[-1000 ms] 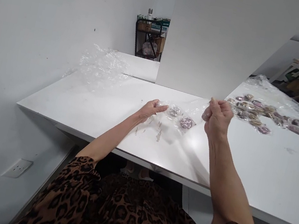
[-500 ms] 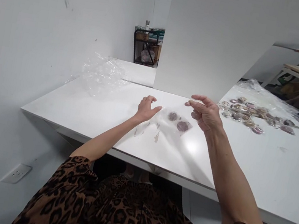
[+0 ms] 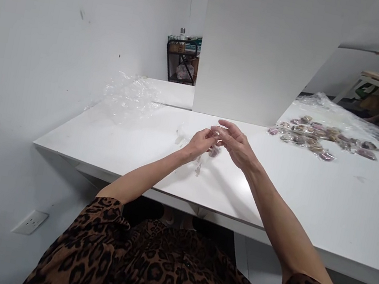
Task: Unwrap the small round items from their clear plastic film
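My left hand (image 3: 200, 145) is closed in a pinch on a clear plastic bag (image 3: 182, 141) above the white table. My right hand (image 3: 239, 147) meets it from the right, its fingertips at the same bag and its index finger held out straighter. Just below the fingers shows a purple-brown round piece (image 3: 214, 152), seen through the plastic. The fingers hide the rest of the bag and its other contents.
Several small wrapped purple and brown pieces (image 3: 315, 145) lie at the right of the table (image 3: 130, 146), near clear plastic sheeting (image 3: 324, 104). Crumpled clear plastic (image 3: 127, 97) lies at the left. A white upright panel (image 3: 249, 50) stands behind my hands.
My hands were apart on either side of the bag with two round pieces. Now they have come together over it, and the left has taken hold of the bag.
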### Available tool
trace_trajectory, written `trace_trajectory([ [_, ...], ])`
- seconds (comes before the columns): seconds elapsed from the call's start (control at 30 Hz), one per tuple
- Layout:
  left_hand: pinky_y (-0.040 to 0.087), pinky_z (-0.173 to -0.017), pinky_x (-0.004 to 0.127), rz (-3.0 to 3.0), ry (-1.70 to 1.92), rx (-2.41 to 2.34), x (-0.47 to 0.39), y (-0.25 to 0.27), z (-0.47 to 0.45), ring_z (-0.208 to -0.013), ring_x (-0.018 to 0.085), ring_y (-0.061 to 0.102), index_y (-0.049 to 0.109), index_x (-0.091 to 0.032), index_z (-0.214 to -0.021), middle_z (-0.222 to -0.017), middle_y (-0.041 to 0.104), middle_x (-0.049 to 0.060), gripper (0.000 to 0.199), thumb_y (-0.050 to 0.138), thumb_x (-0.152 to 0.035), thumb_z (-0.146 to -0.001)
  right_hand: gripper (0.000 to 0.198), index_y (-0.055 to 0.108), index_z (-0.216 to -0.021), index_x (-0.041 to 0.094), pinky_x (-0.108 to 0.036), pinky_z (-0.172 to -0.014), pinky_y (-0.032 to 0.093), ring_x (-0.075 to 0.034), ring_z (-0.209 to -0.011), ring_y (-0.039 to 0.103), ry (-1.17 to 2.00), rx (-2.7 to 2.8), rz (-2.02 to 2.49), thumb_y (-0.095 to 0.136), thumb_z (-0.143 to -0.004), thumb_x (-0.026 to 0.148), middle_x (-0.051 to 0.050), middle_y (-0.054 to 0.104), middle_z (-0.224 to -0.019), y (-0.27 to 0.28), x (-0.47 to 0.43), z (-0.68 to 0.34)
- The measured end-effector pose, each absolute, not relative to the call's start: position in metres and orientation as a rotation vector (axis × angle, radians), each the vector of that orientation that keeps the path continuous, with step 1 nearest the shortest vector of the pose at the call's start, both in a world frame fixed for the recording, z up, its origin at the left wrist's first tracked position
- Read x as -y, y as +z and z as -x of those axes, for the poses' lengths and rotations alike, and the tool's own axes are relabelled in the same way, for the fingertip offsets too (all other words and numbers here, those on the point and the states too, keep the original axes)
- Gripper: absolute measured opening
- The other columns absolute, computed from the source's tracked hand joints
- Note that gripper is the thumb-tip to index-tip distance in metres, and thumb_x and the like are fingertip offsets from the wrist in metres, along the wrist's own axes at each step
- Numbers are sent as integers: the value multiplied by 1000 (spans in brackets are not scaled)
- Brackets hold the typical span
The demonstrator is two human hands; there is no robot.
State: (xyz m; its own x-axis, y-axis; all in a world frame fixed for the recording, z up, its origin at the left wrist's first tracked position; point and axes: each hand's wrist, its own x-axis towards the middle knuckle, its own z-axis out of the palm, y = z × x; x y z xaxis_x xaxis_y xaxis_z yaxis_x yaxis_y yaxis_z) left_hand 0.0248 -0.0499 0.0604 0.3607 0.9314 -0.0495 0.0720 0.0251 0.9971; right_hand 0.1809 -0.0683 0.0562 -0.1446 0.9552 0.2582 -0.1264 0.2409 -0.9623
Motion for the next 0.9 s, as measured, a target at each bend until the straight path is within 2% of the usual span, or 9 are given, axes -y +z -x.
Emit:
trace_trajectory([
  [0.1, 45, -77, 30, -1346, 907, -1000, 45, 57, -24, -80, 13, 61, 59, -17, -95, -98, 70, 6, 11, 65, -25, -91, 67, 51, -141, 35, -47, -105, 53, -25, -121, 67, 1163, 1384, 845, 75, -84, 61, -7, 60, -149, 49, 68, -191],
  [0.17, 45, -77, 29, -1351, 947, -984, 43, 54, -24, -80, 12, 61, 60, -17, -91, -96, 69, 4, 10, 68, -22, -87, 69, 45, -146, 38, -49, -108, 52, -25, -125, 66, 1132, 1415, 853, 71, -87, 62, -6, 56, -153, 45, 68, -194],
  [0.37, 44, -74, 26, -1285, 1052, -998, 34, 55, -21, -77, 11, 60, 58, -17, -82, -86, 67, 1, 10, 67, -13, -84, 76, 37, -154, 38, -51, -112, 48, -28, -139, 53, 787, 1518, 991, 66, -89, 65, -9, 57, -150, 26, 74, -207],
  [0.47, 45, -74, 26, -1161, 1090, -994, 29, 60, -14, -74, 10, 62, 56, -17, -87, -88, 68, 1, 10, 64, -12, -89, 86, 42, -152, 33, -57, -110, 47, -34, -138, 53, 614, 1655, 1136, 75, -81, 67, -13, 57, -148, 2, 72, -218],
  [0.53, 45, -73, 26, -1097, 1096, -966, 28, 64, -11, -71, 10, 63, 54, -17, -88, -88, 68, 1, 10, 61, -13, -93, 82, 54, -142, 29, -61, -110, 46, -38, -137, 52, 521, 1728, 1222, 78, -75, 70, -15, 59, -145, -15, 68, -220],
  [0.63, 47, -74, 26, -1045, 1098, -892, 28, 68, -9, -68, 9, 63, 53, -17, -89, -86, 68, 0, 11, 58, -14, -98, 56, 69, -108, 25, -61, -110, 45, -37, -128, 57, 443, 1718, 1256, 68, -81, 74, -15, 69, -128, -32, 61, -212],
  [0.73, 49, -75, 27, -968, 1108, -833, 26, 70, -8, -69, 10, 65, 53, -17, -91, -85, 68, 1, 10, 58, -15, -99, 50, 66, -87, 24, -53, -99, 51, -31, -111, 65, 494, 1631, 1202, 59, -87, 73, -12, 73, -112, -32, 61, -200],
  [0.9, 52, -82, 28, -695, 1211, -872, 11, 65, 0, -69, 11, 65, 54, -17, -88, -80, 66, 1, 13, 60, -9, -95, 42, 60, -78, 22, -38, -88, 53, -21, -99, 65, 811, 1434, 1074, 71, -85, 61, -7, 73, -111, -6, 80, -192],
])
